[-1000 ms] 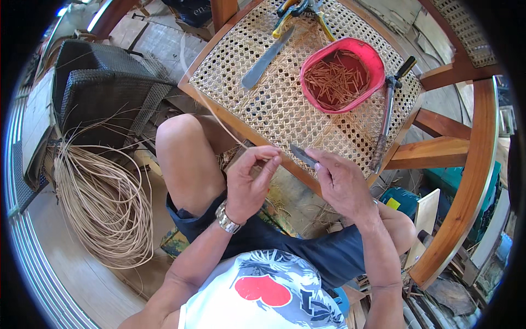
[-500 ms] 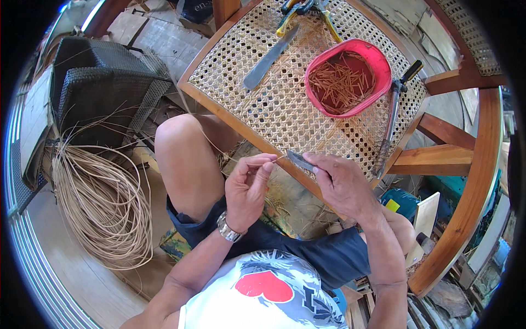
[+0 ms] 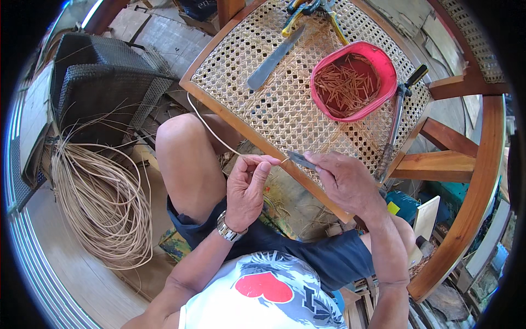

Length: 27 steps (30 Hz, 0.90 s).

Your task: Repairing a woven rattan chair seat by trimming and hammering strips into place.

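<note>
My left hand (image 3: 246,189), with a metal watch on its wrist, pinches a thin rattan strand (image 3: 212,133) between thumb and fingertips. The strand curves up from this hand to the left edge of the chair seat; its short tip pokes out toward the right. My right hand (image 3: 346,183) grips a small knife (image 3: 299,158) with a grey blade, its handle hidden in the fingers. The blade lies close to the strand's tip, over the seat's front rail; whether they touch I cannot tell.
On the woven cane seat (image 3: 307,118) stand a pink tub (image 3: 391,82) of short cut sticks, a loose flat blade (image 3: 274,59), yellow-handled pliers (image 3: 335,26) and a black-handled tool (image 3: 395,118). A large rattan coil (image 3: 104,211) hangs at left beside a dark woven chair (image 3: 101,88).
The strand left of my left hand now arcs out in a pale, clear curve. My right hand and the knife have shifted slightly. The seat and its things appear a little lower and to the right.
</note>
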Available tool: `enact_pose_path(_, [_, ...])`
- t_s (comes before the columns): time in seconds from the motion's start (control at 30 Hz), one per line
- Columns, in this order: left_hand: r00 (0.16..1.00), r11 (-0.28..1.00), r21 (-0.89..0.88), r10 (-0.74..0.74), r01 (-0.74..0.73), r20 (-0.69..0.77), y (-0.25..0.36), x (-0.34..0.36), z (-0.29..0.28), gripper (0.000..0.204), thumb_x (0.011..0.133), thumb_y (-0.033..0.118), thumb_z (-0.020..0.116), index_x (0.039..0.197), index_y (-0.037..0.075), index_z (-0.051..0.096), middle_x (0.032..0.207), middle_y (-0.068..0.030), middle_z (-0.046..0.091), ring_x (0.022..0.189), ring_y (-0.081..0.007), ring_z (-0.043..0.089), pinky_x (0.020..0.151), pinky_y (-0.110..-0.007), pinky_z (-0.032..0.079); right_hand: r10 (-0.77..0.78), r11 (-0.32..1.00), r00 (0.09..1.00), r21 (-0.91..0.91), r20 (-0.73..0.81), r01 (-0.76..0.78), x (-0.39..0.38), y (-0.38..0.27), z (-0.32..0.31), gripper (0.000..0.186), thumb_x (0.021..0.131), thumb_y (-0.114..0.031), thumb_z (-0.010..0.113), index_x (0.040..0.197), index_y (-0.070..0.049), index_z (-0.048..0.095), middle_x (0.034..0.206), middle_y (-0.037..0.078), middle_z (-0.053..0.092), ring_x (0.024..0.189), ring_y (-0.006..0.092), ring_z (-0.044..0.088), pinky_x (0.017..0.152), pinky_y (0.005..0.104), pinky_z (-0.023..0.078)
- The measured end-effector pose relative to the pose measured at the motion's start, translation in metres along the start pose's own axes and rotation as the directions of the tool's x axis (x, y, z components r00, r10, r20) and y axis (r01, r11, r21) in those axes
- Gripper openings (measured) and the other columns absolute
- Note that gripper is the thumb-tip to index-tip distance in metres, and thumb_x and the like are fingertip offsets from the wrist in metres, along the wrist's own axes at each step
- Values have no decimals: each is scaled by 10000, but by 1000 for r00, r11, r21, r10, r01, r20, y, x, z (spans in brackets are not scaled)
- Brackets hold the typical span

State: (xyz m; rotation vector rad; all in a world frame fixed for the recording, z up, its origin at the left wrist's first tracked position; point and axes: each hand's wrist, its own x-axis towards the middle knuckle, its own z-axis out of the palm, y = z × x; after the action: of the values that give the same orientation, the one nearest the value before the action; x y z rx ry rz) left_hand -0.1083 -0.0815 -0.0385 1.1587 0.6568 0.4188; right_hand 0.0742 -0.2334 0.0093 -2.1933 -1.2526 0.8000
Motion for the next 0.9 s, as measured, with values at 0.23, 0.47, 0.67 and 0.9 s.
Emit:
enact_pose_path(0.23, [1000,1000,-16,-26,25,-9,-3,0,-1,117,1078,157,593,1133,54,583,1133,-73,701,1105,-144,636,1032,-312,467,-52,994,998,100,25,49,7,3,-7,324,956,-66,605,1265,-76,701,1055,180,729,939,363,708,842,422,566])
enact_pose_path(0.47, [1000,999,-48,-7,7,5,-5,1,-1,109,1080,154,588,1130,58,573,1118,-70,693,1098,-150,630,1044,-323,466,-57,997,997,49,42,55,9,6,-6,317,1000,-123,556,1298,-86,658,1089,178,728,988,372,707,844,469,583])
enact_pose_path(0.67, [1000,998,-62,-15,15,3,-6,1,-2,100,1081,147,585,1125,58,572,1102,-68,686,1090,-156,630,1039,-329,471,-70,998,993,1,94,70,9,6,-8,326,1005,-138,550,1310,-99,658,1059,167,728,978,365,698,827,466,584])
enact_pose_path(0.9, [1000,998,-64,-23,23,0,-6,2,-2,108,1081,149,585,1129,55,567,1095,-67,683,1081,-155,630,1035,-332,476,-112,993,988,-26,102,115,12,10,-9,307,997,-136,571,1291,-84,642,988,176,716,921,352,709,783,449,591])
